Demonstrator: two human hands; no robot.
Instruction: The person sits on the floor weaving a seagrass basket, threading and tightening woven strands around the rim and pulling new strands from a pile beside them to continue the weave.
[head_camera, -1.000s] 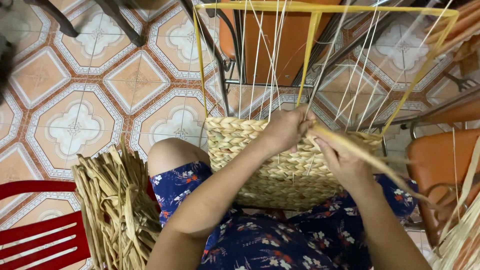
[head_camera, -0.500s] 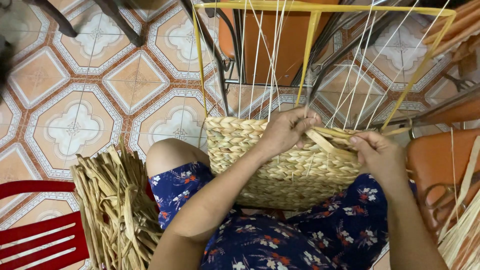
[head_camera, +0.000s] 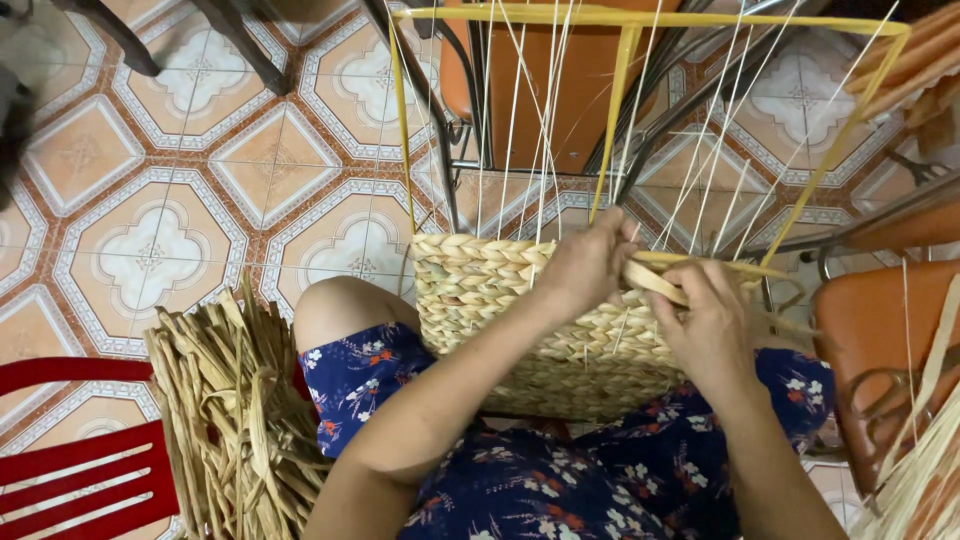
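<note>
With the woven basket (head_camera: 540, 320) on the lap, the left hand (head_camera: 585, 268) pinches its rim and the right hand (head_camera: 712, 330) seemingly grips a flat straw strand (head_camera: 665, 283), which might kink or slip loose.

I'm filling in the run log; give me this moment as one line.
left hand: pressing rim of half-woven straw basket | right hand: grip on flat straw strand | yellow wire frame: above basket
</note>
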